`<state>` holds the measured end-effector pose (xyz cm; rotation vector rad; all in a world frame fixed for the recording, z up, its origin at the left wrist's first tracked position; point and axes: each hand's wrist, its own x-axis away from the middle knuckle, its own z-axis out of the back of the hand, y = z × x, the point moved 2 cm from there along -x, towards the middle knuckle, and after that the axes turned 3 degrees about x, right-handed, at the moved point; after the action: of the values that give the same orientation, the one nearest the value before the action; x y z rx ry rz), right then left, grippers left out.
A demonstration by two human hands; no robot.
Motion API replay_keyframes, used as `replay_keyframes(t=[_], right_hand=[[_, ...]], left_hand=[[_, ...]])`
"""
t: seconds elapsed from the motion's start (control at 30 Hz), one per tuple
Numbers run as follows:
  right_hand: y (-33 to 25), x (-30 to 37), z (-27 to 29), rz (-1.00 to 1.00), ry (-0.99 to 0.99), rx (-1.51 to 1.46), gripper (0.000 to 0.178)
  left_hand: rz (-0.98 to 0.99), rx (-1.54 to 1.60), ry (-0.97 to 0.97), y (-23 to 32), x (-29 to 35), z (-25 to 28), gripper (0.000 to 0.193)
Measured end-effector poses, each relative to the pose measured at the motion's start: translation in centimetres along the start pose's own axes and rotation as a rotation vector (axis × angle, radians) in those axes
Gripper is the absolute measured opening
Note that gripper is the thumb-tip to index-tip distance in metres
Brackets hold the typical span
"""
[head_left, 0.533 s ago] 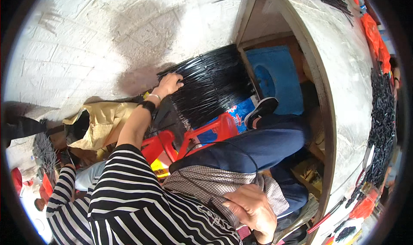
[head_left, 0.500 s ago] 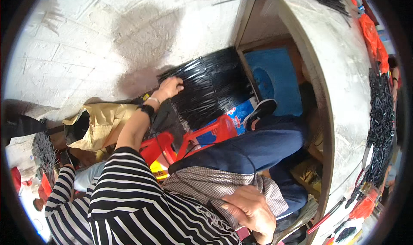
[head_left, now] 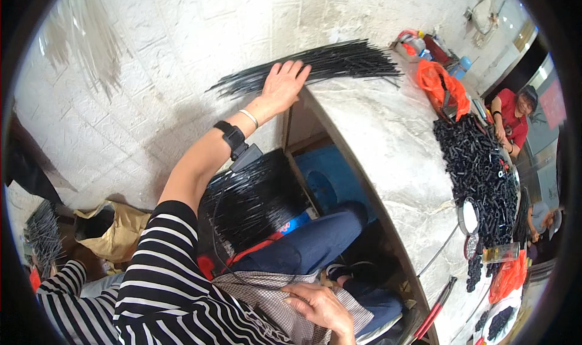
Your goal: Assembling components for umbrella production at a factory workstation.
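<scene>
My left hand (head_left: 285, 87) lies with fingers stretched out over a bundle of long thin black strips (head_left: 357, 60) on the far end of the marble-patterned table, against the wall. The strips jut past the table's left edge under the hand. Below that arm, a wide layer of similar black strips (head_left: 254, 193) sits low beside the table. My right hand (head_left: 321, 305) rests over my checked apron (head_left: 297, 327), thumb and fingers closed together. A dark cable (head_left: 213, 224) runs down from my left wrist towards it; what the fingers hold, if anything, is unclear.
A heap of short black pieces (head_left: 476, 163) covers the table's right side, near an orange bag (head_left: 442, 87) and red-handled pliers (head_left: 436, 308). A person in red (head_left: 514, 121) sits across the table. An open gold-brown sack (head_left: 115, 233) stands at left.
My left hand has moved from the low layer of strips up to the bundle on the table. The view has swung to the right. My right hand stays by my lap.
</scene>
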<state>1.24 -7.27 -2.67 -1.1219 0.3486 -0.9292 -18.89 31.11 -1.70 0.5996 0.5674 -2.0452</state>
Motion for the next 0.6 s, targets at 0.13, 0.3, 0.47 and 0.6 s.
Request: replay_keyframes(t=[0.13,0.3,0.47,0.6], right_hand=[[0.8,1.8,2.4,-0.081,0.216,0.003,0.023],[2.5,4.6,4.6,-0.134,0.32,-0.094,0.022],[2.2,7.5,9.0,-0.202,0.341,0.067,0.021],[1.3,7.9,12.3,-0.223,0.322,0.068,0.019]], left_hand=[[-0.093,-0.162,0.002,-1.0,-1.2,-2.1,0.016],[-0.257,-0.277,0.179,0.0,-2.6,-0.8,0.011],[-0.125,-0.156,-0.267,2.9,-4.5,1.6,0.014],[-0.086,0.053,-0.398,5.2,-4.4,2.3,0.023]])
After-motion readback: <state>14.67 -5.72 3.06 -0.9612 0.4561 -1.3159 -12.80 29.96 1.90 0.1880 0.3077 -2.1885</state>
